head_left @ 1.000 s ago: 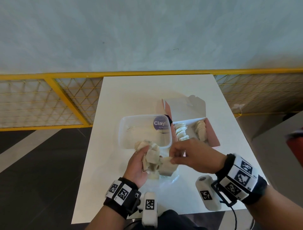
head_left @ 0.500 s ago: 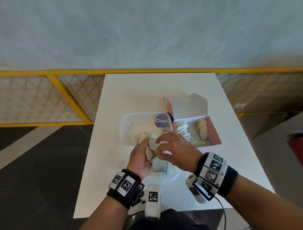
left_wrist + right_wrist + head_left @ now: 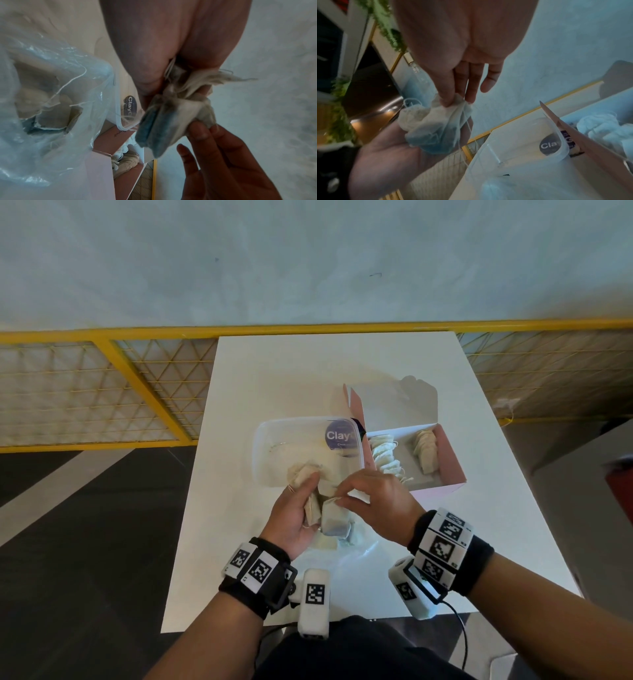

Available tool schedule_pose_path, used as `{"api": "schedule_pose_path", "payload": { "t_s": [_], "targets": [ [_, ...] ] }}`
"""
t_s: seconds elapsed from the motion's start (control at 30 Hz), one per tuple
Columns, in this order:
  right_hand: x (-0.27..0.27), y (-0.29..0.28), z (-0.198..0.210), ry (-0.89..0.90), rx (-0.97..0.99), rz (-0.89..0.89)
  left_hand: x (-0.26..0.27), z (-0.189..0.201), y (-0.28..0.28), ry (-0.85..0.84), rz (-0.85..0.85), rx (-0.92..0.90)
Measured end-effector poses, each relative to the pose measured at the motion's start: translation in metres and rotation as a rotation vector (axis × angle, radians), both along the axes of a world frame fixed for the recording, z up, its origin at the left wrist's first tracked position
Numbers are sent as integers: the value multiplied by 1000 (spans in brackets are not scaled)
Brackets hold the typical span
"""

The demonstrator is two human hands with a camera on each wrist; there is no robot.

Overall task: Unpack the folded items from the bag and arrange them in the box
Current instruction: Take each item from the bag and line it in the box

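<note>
From the head view I judge the job partly done: two rows stand in the pink box (image 3: 442,487). Left wrist view: my left hand (image 3: 149,44) clutches a bundle of folded items (image 3: 171,108), with more in the bag (image 3: 51,94). Right wrist view: my right hand (image 3: 462,56) pinches one.

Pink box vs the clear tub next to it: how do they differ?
The pink box is opaque card with its lid flap standing open; the clear tub is translucent plastic with a round purple label and no lid in view. The pink box holds two rows of folded items; the clear tub looks almost empty. Both sit side by side, touching, on the white table.
</note>
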State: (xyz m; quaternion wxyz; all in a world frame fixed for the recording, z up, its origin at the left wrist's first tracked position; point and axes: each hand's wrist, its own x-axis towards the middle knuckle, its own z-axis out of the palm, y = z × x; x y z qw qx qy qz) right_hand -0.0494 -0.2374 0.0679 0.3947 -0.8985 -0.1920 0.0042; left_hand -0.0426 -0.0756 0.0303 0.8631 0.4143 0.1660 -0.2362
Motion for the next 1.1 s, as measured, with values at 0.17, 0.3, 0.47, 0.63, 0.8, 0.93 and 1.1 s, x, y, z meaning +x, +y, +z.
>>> {"api": "schedule_pose_path", "payload": {
  "t_s": [0.17,0.3,0.47,0.63,0.8,0.93,1.1],
  "targets": [
    [-1,-5,10,267,197,-86,1,-4,4,20,44,13],
    [1,-13,12,349,359,-108,3,-2,7,-21,30,-49],
    [1,-22,26,389,449,-53,10,-8,18,8,51,17],
    [5,-38,38,417,228,65,29,-3,39,-17,87,211],
    [7,-43,44,455,35,134,39,13,40,-233,4,364],
    [8,-38,40,454,112,66,17,17,9,-343,-268,368],
    [14,-41,30,490,217,-78,0,9,-4,-233,-268,236]
  ]
}}
